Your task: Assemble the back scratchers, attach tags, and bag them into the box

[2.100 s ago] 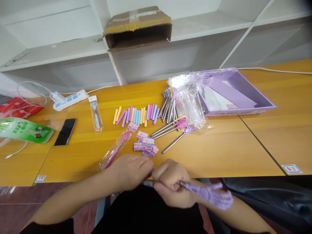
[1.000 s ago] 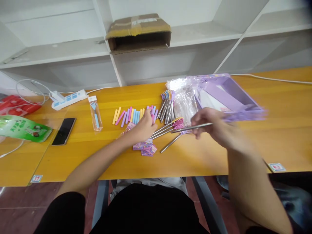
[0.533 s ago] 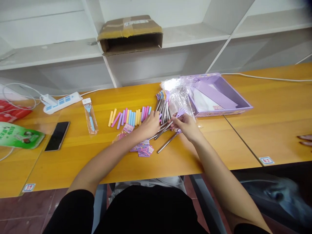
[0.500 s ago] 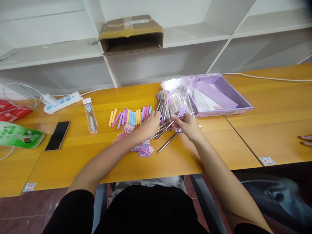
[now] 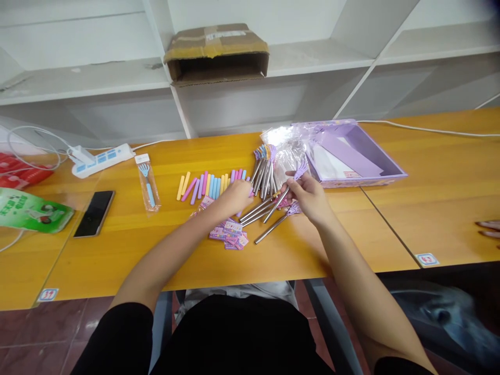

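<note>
The right hand [image 5: 311,199] pinches, thumb and fingers closed, a purple-headed steel-rod back scratcher [image 5: 276,204], its rod slanting toward seven o'clock. A bundle of steel-rod scratchers [image 5: 264,174] lies at ten o'clock from that hand, an open purple cardboard box [image 5: 390,174] at two. The left hand [image 5: 238,194] curls beside pastel plastic tubes [image 5: 211,186] at nine o'clock; whether it grips one, I cannot tell.

Facing handle grips [image 5: 211,186] between a packaged back scratcher [image 5: 150,194] leftward and bundled back scratchers [image 5: 266,174] rightward; overlooking header cards [image 5: 230,232] in front, a box [image 5: 363,182] farther right, a carton [image 5: 219,44] on the shelf [image 5: 312,56] behind.
</note>
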`<control>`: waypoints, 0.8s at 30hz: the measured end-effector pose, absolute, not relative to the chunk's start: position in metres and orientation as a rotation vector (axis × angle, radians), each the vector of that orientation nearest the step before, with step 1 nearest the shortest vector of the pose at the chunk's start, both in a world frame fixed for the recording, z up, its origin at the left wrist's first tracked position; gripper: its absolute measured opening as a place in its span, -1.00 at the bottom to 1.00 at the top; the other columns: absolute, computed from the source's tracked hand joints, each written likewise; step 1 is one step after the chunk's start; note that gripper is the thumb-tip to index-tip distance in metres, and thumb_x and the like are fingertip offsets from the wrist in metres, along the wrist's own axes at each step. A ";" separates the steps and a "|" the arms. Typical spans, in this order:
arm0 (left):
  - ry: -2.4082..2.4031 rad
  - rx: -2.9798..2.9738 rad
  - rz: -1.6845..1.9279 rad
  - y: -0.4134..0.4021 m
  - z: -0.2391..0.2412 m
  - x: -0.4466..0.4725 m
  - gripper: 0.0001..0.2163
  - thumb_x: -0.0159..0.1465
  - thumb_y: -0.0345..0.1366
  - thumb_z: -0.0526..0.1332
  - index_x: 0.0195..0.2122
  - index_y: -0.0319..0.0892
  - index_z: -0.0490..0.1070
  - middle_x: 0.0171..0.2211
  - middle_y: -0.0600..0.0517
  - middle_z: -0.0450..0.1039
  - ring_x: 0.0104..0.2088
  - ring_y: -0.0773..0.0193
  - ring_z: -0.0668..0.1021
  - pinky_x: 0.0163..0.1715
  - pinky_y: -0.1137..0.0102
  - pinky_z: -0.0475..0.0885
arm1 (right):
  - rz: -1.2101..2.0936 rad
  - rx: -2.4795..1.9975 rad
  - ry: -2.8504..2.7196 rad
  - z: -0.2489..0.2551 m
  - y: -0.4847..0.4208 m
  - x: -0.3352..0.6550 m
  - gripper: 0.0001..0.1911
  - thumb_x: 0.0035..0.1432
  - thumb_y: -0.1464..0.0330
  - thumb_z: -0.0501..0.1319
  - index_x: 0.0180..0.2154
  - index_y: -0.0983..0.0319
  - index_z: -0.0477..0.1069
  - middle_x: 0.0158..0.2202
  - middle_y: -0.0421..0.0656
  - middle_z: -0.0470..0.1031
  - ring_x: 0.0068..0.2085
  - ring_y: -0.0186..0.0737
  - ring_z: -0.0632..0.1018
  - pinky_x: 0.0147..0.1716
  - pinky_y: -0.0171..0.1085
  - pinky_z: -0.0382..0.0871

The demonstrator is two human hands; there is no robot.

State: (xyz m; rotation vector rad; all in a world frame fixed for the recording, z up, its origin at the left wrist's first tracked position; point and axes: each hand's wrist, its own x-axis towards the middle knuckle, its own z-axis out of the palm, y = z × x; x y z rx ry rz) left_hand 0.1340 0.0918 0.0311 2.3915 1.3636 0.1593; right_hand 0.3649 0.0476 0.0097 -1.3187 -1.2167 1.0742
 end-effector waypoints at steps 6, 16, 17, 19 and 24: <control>1.711 2.156 0.251 0.130 0.074 0.026 -0.81 0.35 -0.21 0.34 -0.37 -0.17 0.60 -0.50 0.04 0.50 -0.42 0.20 0.50 -0.33 0.33 0.33 | 0.868 -1.398 -1.308 0.024 0.071 0.374 -0.62 0.36 -0.03 0.29 -0.16 0.14 0.37 -0.40 -0.21 0.49 -0.52 -0.29 0.37 -0.52 -0.25 0.34; 2.235 1.741 0.322 0.154 0.037 -0.090 -0.90 0.31 -0.27 0.27 -0.33 -0.14 0.51 -0.42 -0.11 0.56 -0.11 -0.10 0.64 0.01 0.17 0.49 | 0.528 -1.714 -1.570 0.017 0.104 0.354 -0.64 0.41 0.15 0.23 -0.41 0.11 0.22 -0.48 -0.15 0.50 -0.45 -0.23 0.40 -0.40 -0.24 0.21; 2.244 1.736 0.375 0.154 0.030 -0.087 -0.90 0.32 -0.27 0.26 -0.23 -0.17 0.53 -0.32 -0.16 0.61 -0.03 -0.12 0.64 0.09 0.14 0.49 | 0.553 -1.696 -1.551 0.015 0.107 0.351 -0.64 0.40 0.14 0.24 -0.41 0.11 0.22 -0.46 -0.15 0.53 -0.46 -0.24 0.39 -0.41 -0.25 0.21; 2.249 1.720 0.474 0.154 0.018 -0.082 -0.77 0.34 -0.25 0.25 -0.04 -0.21 0.52 -0.14 -0.24 0.64 0.10 -0.15 0.62 0.19 0.08 0.47 | 0.676 -1.639 -1.479 0.013 0.110 0.348 -0.62 0.38 0.09 0.27 -0.39 0.12 0.23 -0.43 -0.15 0.58 -0.50 -0.29 0.37 -0.44 -0.26 0.21; 2.237 1.674 0.663 0.148 0.003 -0.076 -0.52 0.36 -0.33 0.20 0.29 -0.35 0.37 0.14 -0.34 0.58 0.27 -0.14 0.55 0.34 0.06 0.42 | 0.757 -1.634 -1.379 0.009 0.112 0.354 -0.47 0.15 -0.09 0.46 -0.38 0.15 0.33 -0.47 -0.18 0.54 -0.57 -0.33 0.38 -0.53 -0.26 0.24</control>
